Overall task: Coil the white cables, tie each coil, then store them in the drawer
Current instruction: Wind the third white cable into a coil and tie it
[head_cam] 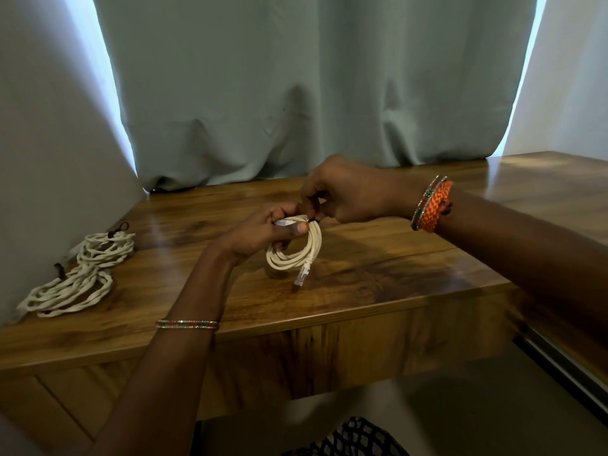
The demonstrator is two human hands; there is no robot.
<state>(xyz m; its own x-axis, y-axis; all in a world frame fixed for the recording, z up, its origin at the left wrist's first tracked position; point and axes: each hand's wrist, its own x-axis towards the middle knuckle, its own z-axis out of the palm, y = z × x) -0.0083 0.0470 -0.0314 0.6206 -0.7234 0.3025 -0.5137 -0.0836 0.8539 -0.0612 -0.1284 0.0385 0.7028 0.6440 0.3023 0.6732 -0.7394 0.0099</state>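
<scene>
Wooden bench [378,268] carried two tied coils [79,274] at left, clear of work; left hand [260,233] gripped the white cable coil [297,250] steady while right hand [342,195] pinched its dark tie [312,220].

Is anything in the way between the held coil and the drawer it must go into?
The drawer front looks shut below the coil, which both hands hold above the desk top. The closed front itself blocks storage.

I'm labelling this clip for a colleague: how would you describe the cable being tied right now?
Above the middle of the wooden table, the left hand holds a small coil while the right hand pinches a dark tie at its top. Unlike the two twisted coils lying at the table's left edge, it is smooth, with a plug hanging down.
</scene>
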